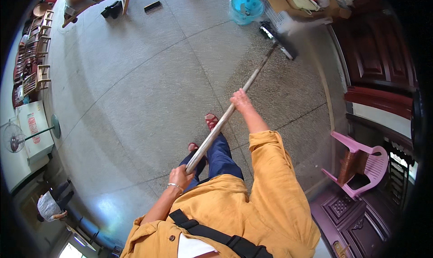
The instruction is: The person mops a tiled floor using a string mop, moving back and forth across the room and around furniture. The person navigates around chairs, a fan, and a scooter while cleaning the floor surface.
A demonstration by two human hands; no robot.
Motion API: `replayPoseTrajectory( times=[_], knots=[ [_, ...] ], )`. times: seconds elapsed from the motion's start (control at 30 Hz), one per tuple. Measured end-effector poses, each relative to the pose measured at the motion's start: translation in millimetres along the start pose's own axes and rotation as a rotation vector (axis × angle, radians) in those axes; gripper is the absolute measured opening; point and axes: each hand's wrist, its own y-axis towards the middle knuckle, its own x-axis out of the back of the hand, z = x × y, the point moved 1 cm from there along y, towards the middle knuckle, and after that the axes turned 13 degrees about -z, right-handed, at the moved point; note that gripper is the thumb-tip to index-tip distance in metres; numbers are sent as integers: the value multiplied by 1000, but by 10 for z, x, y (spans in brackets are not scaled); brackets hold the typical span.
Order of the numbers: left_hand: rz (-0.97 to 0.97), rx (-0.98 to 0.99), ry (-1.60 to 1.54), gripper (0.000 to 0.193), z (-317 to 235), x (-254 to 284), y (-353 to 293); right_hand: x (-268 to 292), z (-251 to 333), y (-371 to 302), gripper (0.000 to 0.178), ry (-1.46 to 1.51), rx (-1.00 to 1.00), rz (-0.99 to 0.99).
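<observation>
Head view, the only one: from my distant seat I see both bare hands clamped on one long wooden pole (210, 138). The left hand (181, 177) is wrapped around its near end, close to the waist; the right hand (241, 100) closes around it farther along. The pole slants away to the far right, where its wide head (279, 45) lies at floor level; blur keeps me from telling whether it is a broom or a mop.

Handling, in my judgement: I would let the left hand steer from the near end while the right hand bears the pressure, and hold the slope low so that the whole head meets the floor (149, 100). Slow, even strokes suit this reach better than jabs. The head lies near the blue tub (246, 8) and just beside a pale perforated panel (276, 18), under the cardboard box (300, 5), so I would turn it along their edges; a hard push could catch the panel or knock the tub. The red shoes (211, 120) stand well apart from the head, one ahead of the other, a stance that should allow a weight shift without bending the back.
</observation>
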Motion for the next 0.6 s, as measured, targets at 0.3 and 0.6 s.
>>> replayPoseTrajectory(
  times=[0.3, 0.6],
  knots=[
    [117, -50, 164, 19, 1410, 571, -365, 135, 1689, -135, 17, -1, -83, -129],
    [-68, 21, 686, 21, 3986, 2686, -1241, 207, 5335, 281, 15, 534, 93, -119]
  ],
)
